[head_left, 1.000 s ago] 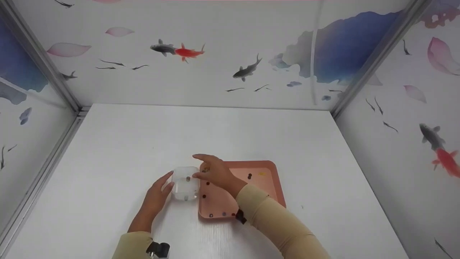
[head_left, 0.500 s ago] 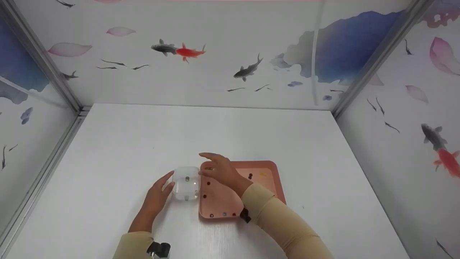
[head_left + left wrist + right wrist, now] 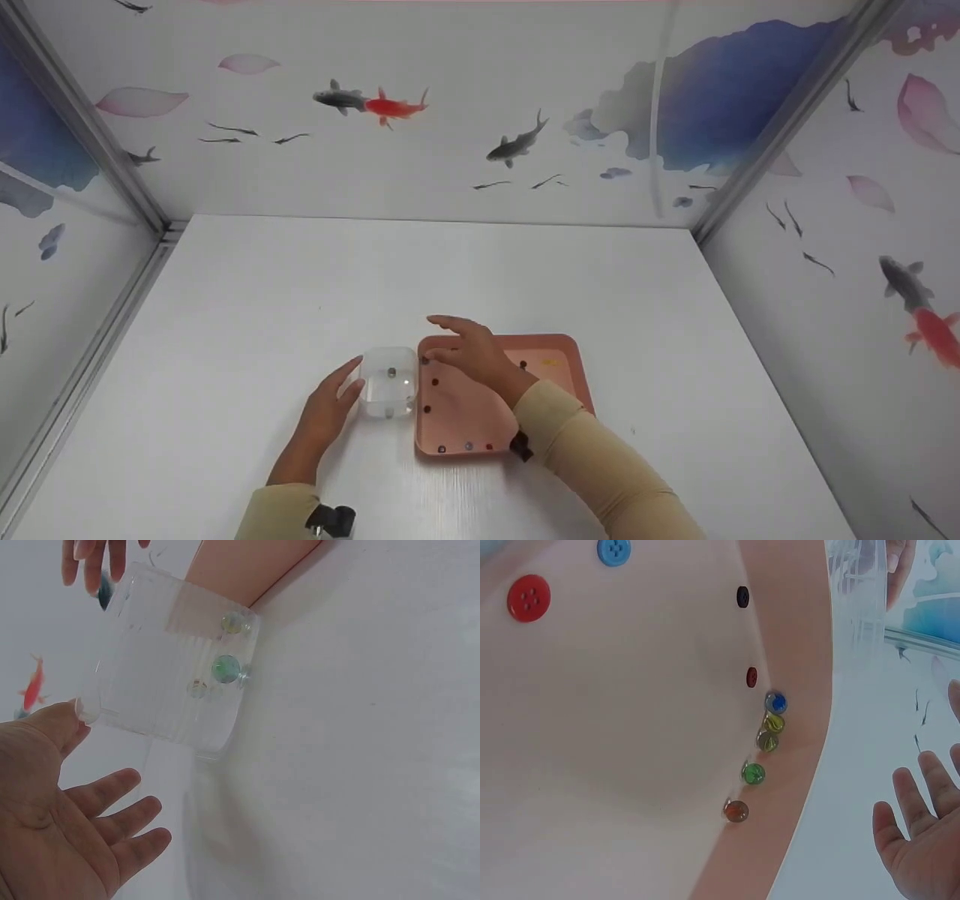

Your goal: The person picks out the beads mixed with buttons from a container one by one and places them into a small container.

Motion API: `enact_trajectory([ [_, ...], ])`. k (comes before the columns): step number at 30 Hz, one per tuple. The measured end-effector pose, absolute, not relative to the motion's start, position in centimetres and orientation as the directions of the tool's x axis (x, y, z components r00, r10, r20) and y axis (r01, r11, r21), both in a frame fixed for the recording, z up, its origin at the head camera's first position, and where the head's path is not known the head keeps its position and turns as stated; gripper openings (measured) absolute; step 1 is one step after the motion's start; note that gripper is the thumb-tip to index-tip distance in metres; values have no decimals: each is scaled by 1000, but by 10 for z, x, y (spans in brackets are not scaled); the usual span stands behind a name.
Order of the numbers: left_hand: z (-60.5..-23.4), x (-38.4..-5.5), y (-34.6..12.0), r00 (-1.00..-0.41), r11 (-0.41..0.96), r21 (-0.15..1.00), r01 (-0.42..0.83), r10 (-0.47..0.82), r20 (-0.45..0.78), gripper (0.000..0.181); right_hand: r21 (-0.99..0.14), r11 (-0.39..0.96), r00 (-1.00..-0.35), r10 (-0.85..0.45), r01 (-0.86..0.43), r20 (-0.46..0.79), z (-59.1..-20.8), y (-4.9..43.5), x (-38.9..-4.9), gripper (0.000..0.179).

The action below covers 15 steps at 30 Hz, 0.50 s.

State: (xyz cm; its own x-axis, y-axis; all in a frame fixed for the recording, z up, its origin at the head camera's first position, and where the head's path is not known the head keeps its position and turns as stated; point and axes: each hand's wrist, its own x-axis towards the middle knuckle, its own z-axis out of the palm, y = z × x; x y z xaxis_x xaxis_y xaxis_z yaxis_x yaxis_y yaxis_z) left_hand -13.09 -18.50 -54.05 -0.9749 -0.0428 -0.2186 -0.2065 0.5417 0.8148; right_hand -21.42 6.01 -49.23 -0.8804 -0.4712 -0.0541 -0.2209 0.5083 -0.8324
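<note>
My left hand [image 3: 328, 406] touches the left side of a clear plastic container [image 3: 386, 397] with its fingertips. In the left wrist view one digit meets the rim, and the other fingers stretch out loosely below. Inside lie a blue-green marble [image 3: 225, 669], a yellowish marble [image 3: 232, 622] and a clear marble [image 3: 197, 688]. My right hand [image 3: 478, 358] hovers over the far left corner of the pink tray [image 3: 480, 427], its fingers extended. Along the tray wall in the right wrist view sit a blue marble [image 3: 777, 703], a green marble [image 3: 754, 774], an orange marble [image 3: 736, 811] and two yellowish ones.
Buttons lie in the tray: a red button [image 3: 529, 598], a light blue button [image 3: 614, 550], a black button [image 3: 742, 596] and a dark red button [image 3: 751, 677]. The tray stands against the container's right side on a white table [image 3: 300, 300]. Printed panels [image 3: 450, 165] enclose the table.
My right hand has drawn back from the container's edge, rightward and slightly away from me, over the tray. My left hand and the container have stayed put.
</note>
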Motion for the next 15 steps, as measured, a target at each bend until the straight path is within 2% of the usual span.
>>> enact_trajectory([
  [10,-541,-132,-184,-966,528,814,-243,-59,-250,49,-813,504,-873,-488,-292,11,-494,69,-216,58],
  [15,-542,-134,-185,-967,531,812,-243,-62,-249,49,-813,515,-880,-475,-270,-8,-496,74,-218,55],
])
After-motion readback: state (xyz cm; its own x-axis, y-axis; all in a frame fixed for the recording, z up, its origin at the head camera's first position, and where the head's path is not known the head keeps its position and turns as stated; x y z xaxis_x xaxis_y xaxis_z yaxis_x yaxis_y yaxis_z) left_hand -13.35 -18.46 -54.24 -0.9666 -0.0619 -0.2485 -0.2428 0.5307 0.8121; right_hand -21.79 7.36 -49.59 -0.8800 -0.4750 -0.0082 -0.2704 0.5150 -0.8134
